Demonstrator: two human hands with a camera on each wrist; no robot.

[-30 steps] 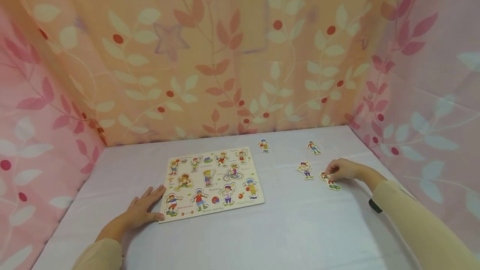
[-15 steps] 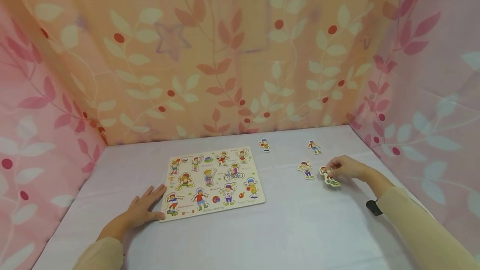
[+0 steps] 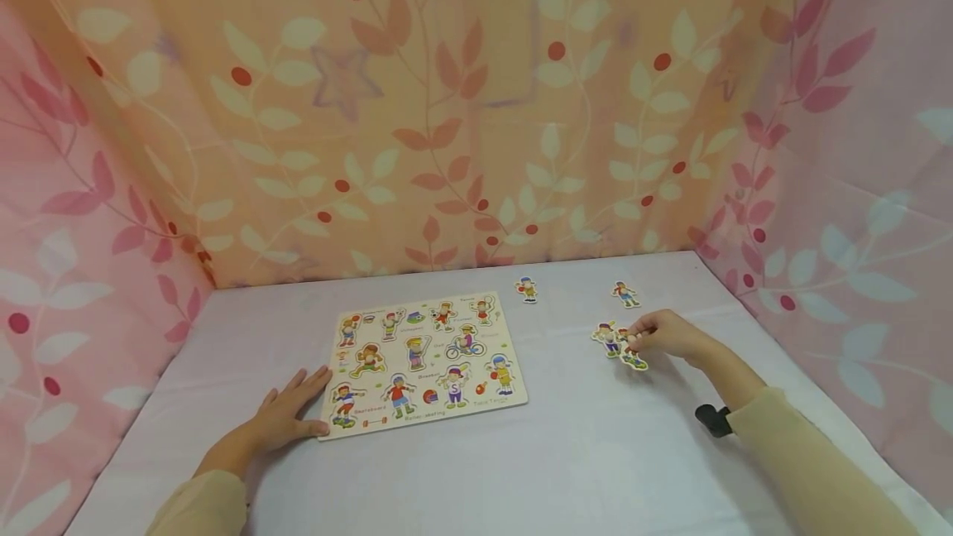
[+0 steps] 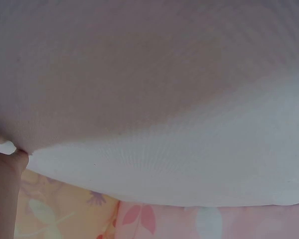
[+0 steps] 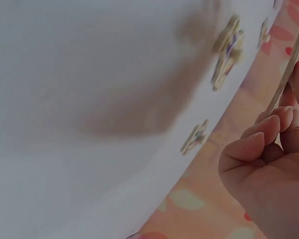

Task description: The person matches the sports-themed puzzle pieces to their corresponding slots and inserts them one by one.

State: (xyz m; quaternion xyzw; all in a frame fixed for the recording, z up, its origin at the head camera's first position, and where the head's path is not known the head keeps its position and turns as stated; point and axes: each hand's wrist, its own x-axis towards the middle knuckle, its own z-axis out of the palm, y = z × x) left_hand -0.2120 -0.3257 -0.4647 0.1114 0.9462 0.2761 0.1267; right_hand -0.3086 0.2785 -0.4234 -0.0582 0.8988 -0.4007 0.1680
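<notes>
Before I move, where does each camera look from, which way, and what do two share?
Head: on the head, facing forward and down at puzzle board, table and floral curtain; left grip, right grip and sleeves show.
Left wrist: on that wrist, facing table, curtain along the bottom; part of left grip at left edge.
Right wrist: on that wrist, facing table and loose pieces; right grip pinches the held piece.
Shared: head and right wrist both show the held piece.

Left grip [image 4: 5,186] at left edge, partly shadowed white tabletop [image 4: 229,154], orange-and-pink leafy cloth [image 4: 169,222]
</notes>
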